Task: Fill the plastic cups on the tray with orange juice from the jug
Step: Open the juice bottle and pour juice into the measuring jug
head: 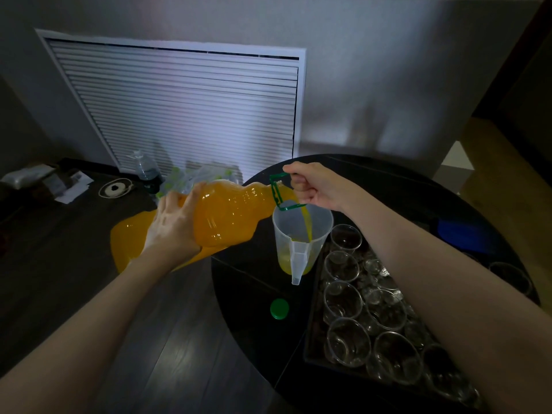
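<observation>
Hands point(171, 222) point(310, 186) grip tilted bottle point(227, 213), pouring into jug point(298, 234).

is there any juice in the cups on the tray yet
No, the cups on the tray look clear and empty; juice runs only into the jug.

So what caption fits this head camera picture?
Two hands tip the orange juice bottle, pouring into the clear jug beside empty cups.

Both arms outstretched, hands point(170, 222) point(310, 186) curled.
</observation>
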